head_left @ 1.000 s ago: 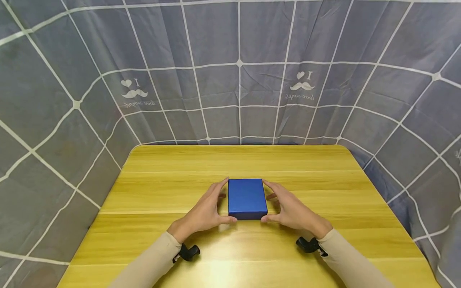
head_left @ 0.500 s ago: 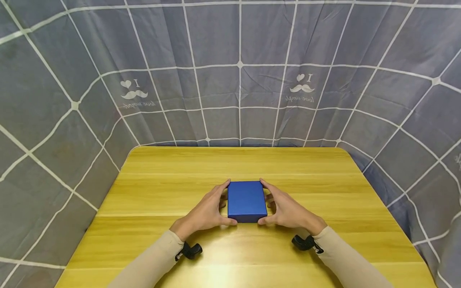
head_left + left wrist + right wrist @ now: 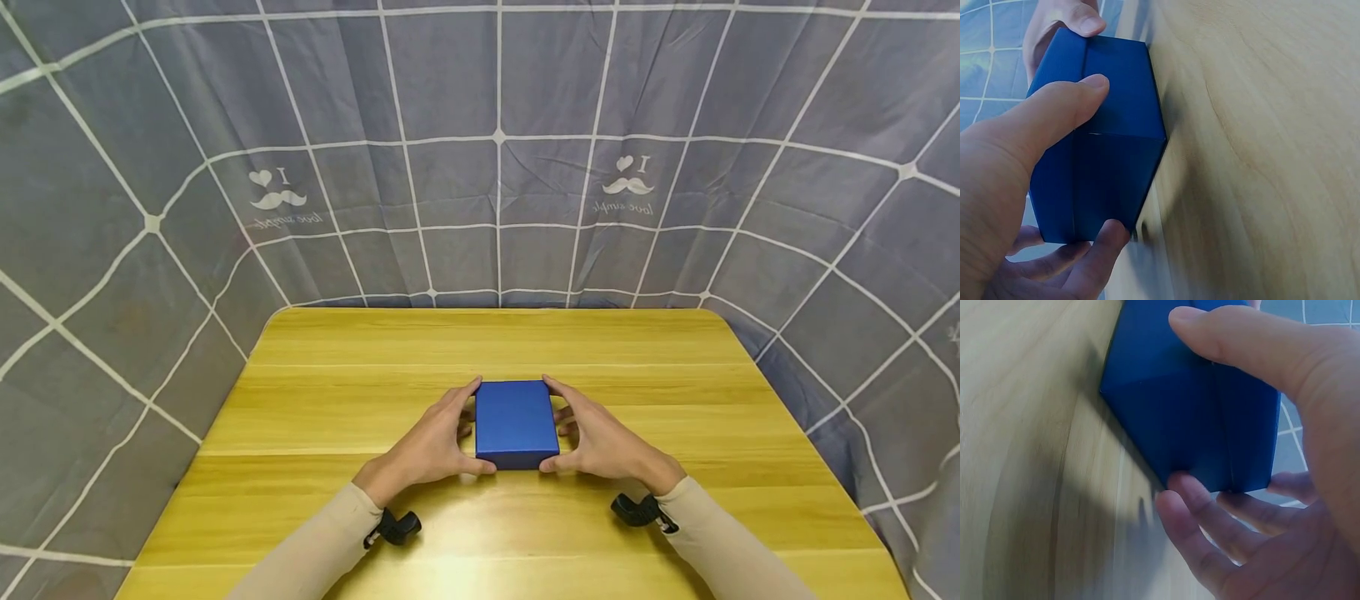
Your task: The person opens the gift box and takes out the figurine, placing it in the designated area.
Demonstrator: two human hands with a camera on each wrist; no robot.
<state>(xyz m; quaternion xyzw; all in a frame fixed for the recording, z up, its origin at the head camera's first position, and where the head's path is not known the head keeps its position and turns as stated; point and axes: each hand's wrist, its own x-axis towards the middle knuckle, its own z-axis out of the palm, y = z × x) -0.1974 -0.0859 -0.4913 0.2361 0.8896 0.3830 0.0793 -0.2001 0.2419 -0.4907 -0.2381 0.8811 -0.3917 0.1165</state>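
A square blue box [image 3: 516, 417] with a lid seam round its sides sits at the middle of the wooden table. My left hand [image 3: 435, 437] grips its left side, thumb on the near face and fingers toward the far left corner. On the other side my right hand [image 3: 600, 437] holds it likewise, its thumb on the near face. In the left wrist view the left thumb [image 3: 1079, 106] lies across the box [image 3: 1116, 169] near the seam. The right wrist view has the right fingers [image 3: 1210, 512] curled by the box's [image 3: 1166, 425] lower edge. What the box contains is hidden.
The yellow wooden table [image 3: 337, 342] extends round the box to its far and side edges. A grey curtain [image 3: 450, 183] with white grid lines encloses the back and sides. Black wrist mounts [image 3: 397, 527] sit at both sleeves.
Both hands have closed in on the box's sides, the right hand moving slightly left. In the head view the whole scene has shifted slightly down; the box stays on the table.
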